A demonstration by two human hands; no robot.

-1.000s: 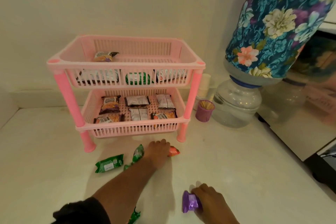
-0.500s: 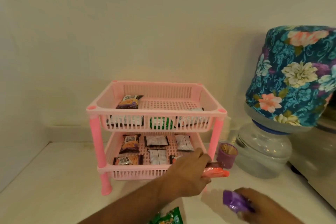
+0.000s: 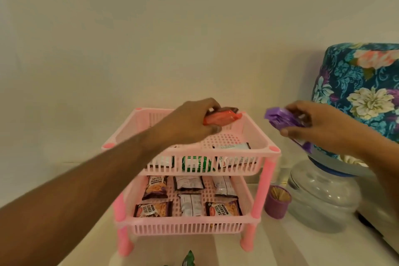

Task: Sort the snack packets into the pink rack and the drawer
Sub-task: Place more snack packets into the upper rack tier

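Presently an orange snack packet point(image 3: 71, 119) is pinched in the fingers of the left hand point(image 3: 190, 124), held above the upper tier of the pink rack point(image 3: 254, 151); placement is judged to be in hand. Right hand point(image 3: 313, 123), just beside the rack, grips a purple packet point(image 3: 282, 119). Next move calls for lowering into bare tier floor, then release. A green packet point(image 3: 189, 260) waits on the surface point(image 3: 280, 244)

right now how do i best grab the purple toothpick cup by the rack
Grip the purple toothpick cup round its side wall, coming from the front right. It stands upright and open-topped with toothpicks poking up, the pink rack leg close on its left, the water bottle behind.
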